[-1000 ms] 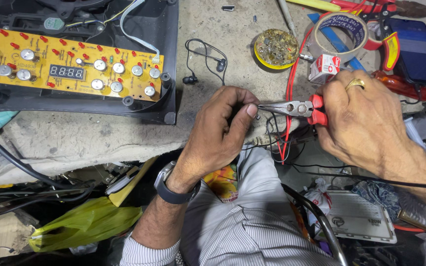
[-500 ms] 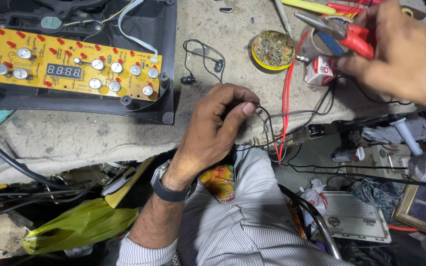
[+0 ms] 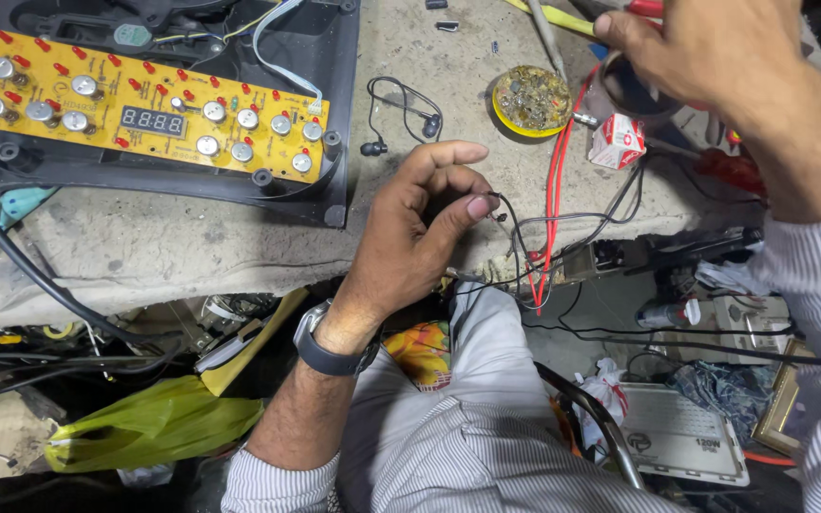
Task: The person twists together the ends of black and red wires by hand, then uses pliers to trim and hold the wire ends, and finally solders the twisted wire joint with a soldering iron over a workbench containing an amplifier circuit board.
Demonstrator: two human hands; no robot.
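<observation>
Two hands part now: left hand (image 3: 410, 237) keeps pinching the black wire (image 3: 515, 233), while right hand (image 3: 715, 57) has dropped the pliers, fingers curled at the tape roll (image 3: 634, 95).

right hand (image 3: 715, 57) cropped by top edge — grasp perhaps hidden

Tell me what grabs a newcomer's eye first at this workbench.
First, the yellow circuit board, studded with round silver buttons and a dark digit display, lying in a black housing at upper left. At the centre, the left hand pinches thin black wires beside a red wire over the bench edge. At top right, the right hand reaches over a round tin of solder scraps.
</observation>
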